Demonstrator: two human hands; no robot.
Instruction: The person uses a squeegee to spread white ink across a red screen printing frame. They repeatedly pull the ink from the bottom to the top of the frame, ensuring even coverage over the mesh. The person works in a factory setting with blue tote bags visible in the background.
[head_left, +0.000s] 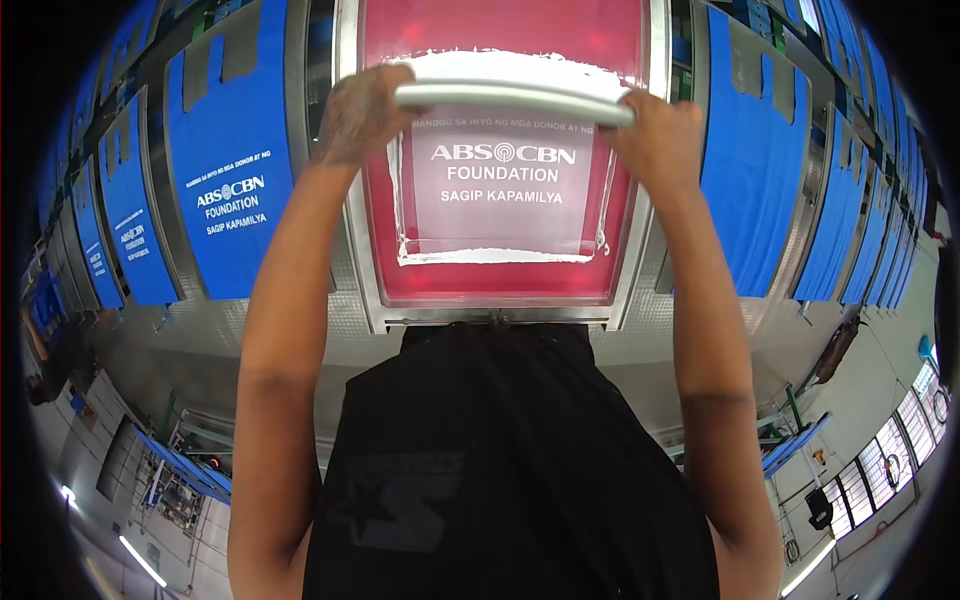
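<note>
Clearly, the left grip was closed around one end of a pale bar, just left of the frame's upper centre, and the right grip was curled about the other end. Between them the bar ran almost level, bowed slightly by the lens, across the upper part of a red printing screen. White ink lay thick along the bar's far side, and more of it made a ragged line around the paler, lettered rectangle in the middle of the screen. A silvery metal frame bordered the screen, its near edge just beyond the person's black top, which filled the lower centre. From where I stood, blue cut pieces hung or lay in a row at the upper left, several bearing white print, and plain-looking blue panels lined the upper right. I couldn't tell what supported them. Farther out, bright windows showed at the lower right, and a light tube glowed at the lower left.
</note>
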